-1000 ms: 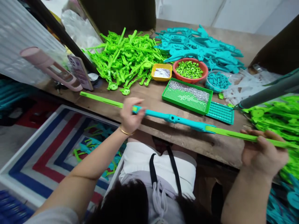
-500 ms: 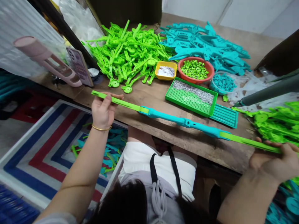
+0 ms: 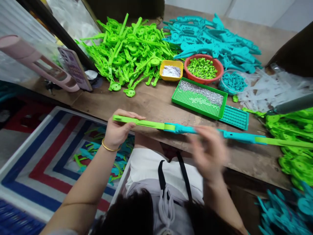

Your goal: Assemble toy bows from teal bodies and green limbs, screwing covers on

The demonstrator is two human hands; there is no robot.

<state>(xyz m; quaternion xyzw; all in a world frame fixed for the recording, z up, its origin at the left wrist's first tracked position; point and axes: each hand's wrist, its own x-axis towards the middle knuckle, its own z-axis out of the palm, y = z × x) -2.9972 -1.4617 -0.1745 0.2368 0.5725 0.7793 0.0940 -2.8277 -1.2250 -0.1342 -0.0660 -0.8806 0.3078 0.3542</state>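
head view: one green end of a long green-and-blue strip (image 3: pixel 237 135) is pinched between thumb and fingers by the left hand (image 3: pixel 116 131); its blue middle is overlapped by the right hand (image 3: pixel 209 149), too blurred for any grip to be told. the strip is held along the near edge of the table (image 3: pixel 151 103), before the green tray (image 3: pixel 199 98). handling of the joined strip seems in hand; a steady left hold is probably called for next.

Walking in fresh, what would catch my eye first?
Probably the heap of bright green plastic parts at the back of the brown wooden table, left of a heap of turquoise plastic parts. In front, a long green-and-turquoise plastic strip runs sideways, its end in the left hand, the blurred right hand by its turquoise middle.
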